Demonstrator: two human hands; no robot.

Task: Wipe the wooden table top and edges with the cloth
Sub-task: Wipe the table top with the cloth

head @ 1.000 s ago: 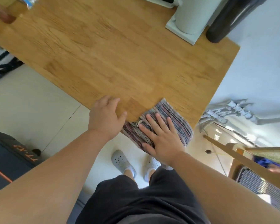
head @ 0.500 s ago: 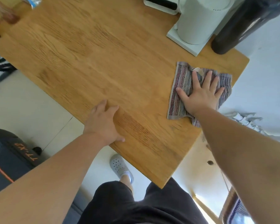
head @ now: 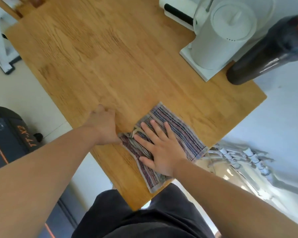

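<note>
Counts were: 1 wooden table (head: 127,66), 1 striped cloth (head: 184,134), 2 hands, i.e. left hand (head: 104,127) and right hand (head: 160,150). At the far end there were 1 white kettle (head: 220,35), 1 white base (head: 201,73) under it, 1 white box (head: 177,12) with a black strip, 1 dark bottle (head: 265,54). The floor had 1 black case (head: 9,134).

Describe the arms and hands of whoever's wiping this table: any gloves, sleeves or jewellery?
The left forearm and right forearm are bare, with no sleeves in view. The left hand and right hand wear no gloves, and no ring, watch or wristband shows.
</note>
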